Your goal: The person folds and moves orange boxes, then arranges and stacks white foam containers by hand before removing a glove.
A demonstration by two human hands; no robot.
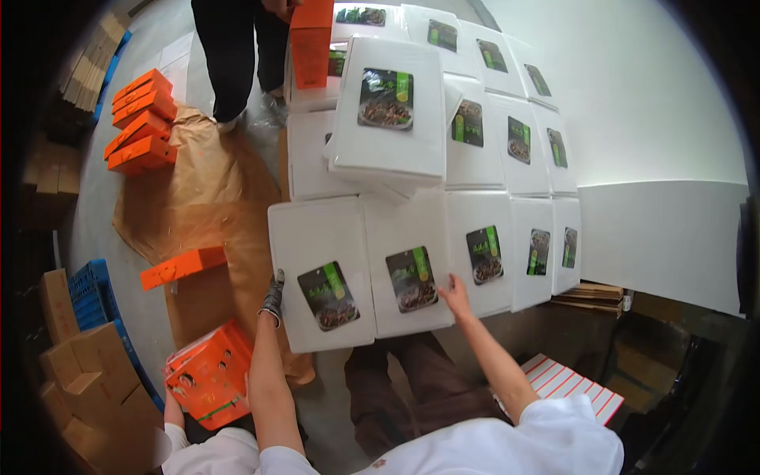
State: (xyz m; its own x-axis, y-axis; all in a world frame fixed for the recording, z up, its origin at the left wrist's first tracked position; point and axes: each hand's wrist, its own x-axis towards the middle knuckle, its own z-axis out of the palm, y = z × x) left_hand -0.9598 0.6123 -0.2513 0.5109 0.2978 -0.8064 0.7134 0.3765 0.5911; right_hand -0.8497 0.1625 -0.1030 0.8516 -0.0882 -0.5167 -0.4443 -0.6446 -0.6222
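Observation:
White foam trays, each with a dark and green food packet on top, stand in rows before me. My left hand (pixel 273 298), in a dark glove, is at the left edge of the front-left tray (pixel 294 237), its fingers pressed together against the side. Bare, with fingers apart, my right hand (pixel 454 298) is beside the packet (pixel 412 279) on the second front tray (pixel 396 231) and holds nothing. A larger stack of white trays (pixel 431 150) sits tilted on top behind them.
A co-worker at lower left holds orange boxes (pixel 210 376). Another person's legs (pixel 226 55) and an upright orange box (pixel 311 43) are at the back. Orange boxes (pixel 142 154) stand near brown paper (pixel 198 226). Cartons (pixel 99 364) lie left; a striped box (pixel 570 388) is at right.

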